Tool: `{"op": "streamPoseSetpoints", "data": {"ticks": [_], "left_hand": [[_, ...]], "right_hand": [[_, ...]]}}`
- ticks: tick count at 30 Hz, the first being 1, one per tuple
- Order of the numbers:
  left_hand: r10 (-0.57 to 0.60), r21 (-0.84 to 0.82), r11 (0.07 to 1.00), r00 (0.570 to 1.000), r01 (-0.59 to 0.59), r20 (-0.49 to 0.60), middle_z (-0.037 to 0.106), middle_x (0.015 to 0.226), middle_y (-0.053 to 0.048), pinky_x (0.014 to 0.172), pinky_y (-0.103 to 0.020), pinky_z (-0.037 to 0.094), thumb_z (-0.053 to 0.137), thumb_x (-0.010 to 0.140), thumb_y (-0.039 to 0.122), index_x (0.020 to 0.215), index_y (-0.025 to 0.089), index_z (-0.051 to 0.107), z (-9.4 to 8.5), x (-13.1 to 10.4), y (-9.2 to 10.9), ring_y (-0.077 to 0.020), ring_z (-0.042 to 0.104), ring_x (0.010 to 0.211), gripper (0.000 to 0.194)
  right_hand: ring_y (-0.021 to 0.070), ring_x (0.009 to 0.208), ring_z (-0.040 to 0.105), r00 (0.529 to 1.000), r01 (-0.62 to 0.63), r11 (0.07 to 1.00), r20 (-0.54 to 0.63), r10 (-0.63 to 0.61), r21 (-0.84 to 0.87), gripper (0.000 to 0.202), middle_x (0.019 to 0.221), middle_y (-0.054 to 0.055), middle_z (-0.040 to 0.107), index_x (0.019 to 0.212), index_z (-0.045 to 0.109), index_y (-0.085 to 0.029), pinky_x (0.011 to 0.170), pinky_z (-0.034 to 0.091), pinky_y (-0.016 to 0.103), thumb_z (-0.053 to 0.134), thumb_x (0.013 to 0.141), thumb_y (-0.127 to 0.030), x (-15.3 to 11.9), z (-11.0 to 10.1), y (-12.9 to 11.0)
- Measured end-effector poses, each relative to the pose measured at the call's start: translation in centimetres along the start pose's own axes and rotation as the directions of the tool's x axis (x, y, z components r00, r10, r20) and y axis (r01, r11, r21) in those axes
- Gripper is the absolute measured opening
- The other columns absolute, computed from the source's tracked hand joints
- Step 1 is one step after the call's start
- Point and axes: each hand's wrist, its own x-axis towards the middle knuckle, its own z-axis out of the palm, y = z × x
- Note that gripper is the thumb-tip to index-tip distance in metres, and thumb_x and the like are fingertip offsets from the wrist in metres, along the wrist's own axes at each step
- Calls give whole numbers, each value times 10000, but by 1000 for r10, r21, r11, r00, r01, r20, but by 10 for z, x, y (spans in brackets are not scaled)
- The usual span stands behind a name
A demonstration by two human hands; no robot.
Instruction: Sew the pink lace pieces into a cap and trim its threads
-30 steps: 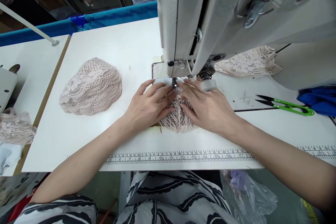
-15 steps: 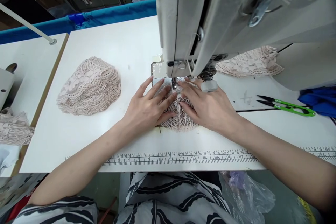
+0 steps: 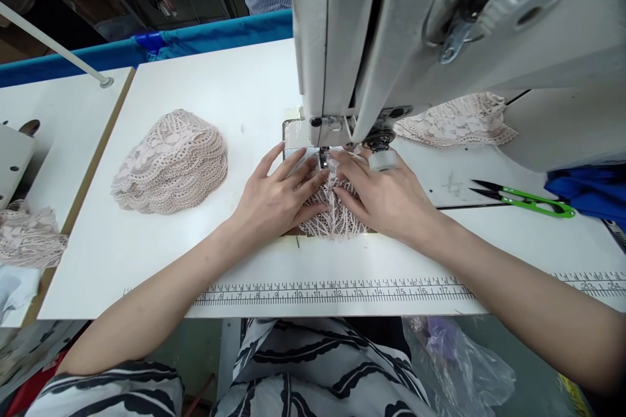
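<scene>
A beige lace piece (image 3: 335, 215) lies under the presser foot (image 3: 323, 156) of a sewing machine (image 3: 337, 32), its fringed edge towards me. My left hand (image 3: 276, 192) rests flat on the left side of this lace with fingers spread. From the right, my right hand (image 3: 386, 192) presses on it, fingers slightly bent and the thumb apart from them. Both hands' fingertips are close to the foot, on either side of it. The machine head partly hides the right fingertips, and the needle tip cannot be made out.
A lace pile (image 3: 171, 163) sits left on the white table (image 3: 259, 91). More lace (image 3: 454, 120) lies behind the machine head. Green thread snips (image 3: 525, 199) and blue cloth (image 3: 587, 192) are at right. A printed ruler (image 3: 317, 293) runs along the front edge.
The lace under the foot has slid slightly away from me, its near edge now closer to the foot. Both hands stay on it in nearly the same pose. The camera view has shifted a little.
</scene>
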Motion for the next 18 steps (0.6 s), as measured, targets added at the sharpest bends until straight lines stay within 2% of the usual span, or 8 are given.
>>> {"op": "streamPoseSetpoints", "data": {"ticks": [3, 6, 9, 11, 13, 15, 18], "left_hand": [[-7, -7, 1000, 1000, 7, -13, 705, 1285, -129, 1118, -574, 462, 531, 987, 505, 1322, 148, 639, 3, -1, -1, -326, 593, 1308, 501], [22, 1, 1000, 998, -22, -66, 705, 1286, -128, 1129, -573, 447, 568, 978, 471, 1320, 161, 632, 4, -2, -2, -315, 595, 1304, 466], [154, -33, 986, 976, -161, -153, 733, 1227, -103, 1130, -537, 455, 609, 961, 439, 1239, 161, 659, -1, -5, -4, -275, 652, 1212, 397], [250, -84, 960, 951, -269, -183, 756, 1147, -110, 1050, -476, 526, 632, 945, 424, 1163, 124, 675, -5, -5, -5, -249, 701, 1087, 373], [307, -87, 941, 932, -328, -194, 769, 1071, -120, 939, -402, 581, 655, 936, 329, 1091, 91, 678, -7, -5, -4, -227, 724, 990, 285], [304, -57, 945, 930, -321, -205, 777, 1034, -113, 875, -349, 595, 651, 927, 195, 1037, 87, 673, -7, -5, -3, -211, 732, 954, 156], [161, -137, 972, 965, -192, -206, 784, 997, -80, 804, -303, 597, 591, 946, 118, 1003, 114, 651, -6, -4, 2, -183, 736, 927, 82]], "right_hand": [[308, 1249, 575, 1000, 4, 1000, -4, -4, 14, 364, 1024, 142, 760, 1285, 615, -75, 1047, 435, 500, 471, 1011, -267, 0, 1, 2], [296, 1224, 591, 998, 47, 999, -32, -47, 1, 295, 1049, 120, 759, 1176, 665, -114, 1037, 434, 488, 468, 1020, -269, -1, 0, 5], [253, 1109, 643, 987, 132, 991, -98, -130, 9, 228, 1125, 86, 751, 1087, 683, -153, 992, 455, 439, 484, 1017, -239, -3, -4, 6], [203, 968, 672, 970, 201, 979, -146, -195, 26, 186, 1071, 52, 763, 1017, 691, -166, 944, 468, 377, 507, 1003, -193, -5, -8, 6], [170, 861, 674, 952, 258, 965, -178, -247, 43, 170, 977, 28, 768, 949, 692, -165, 898, 470, 336, 529, 995, -186, -6, -11, 5], [176, 834, 673, 943, 289, 954, -193, -270, 80, 226, 932, 39, 761, 949, 694, -148, 864, 470, 338, 550, 1001, -315, -6, -13, 4], [233, 905, 674, 952, 270, 955, -187, -244, 126, 535, 983, 96, 755, 1047, 696, -112, 828, 474, 371, 530, 957, -612, -8, -13, 3]]}}
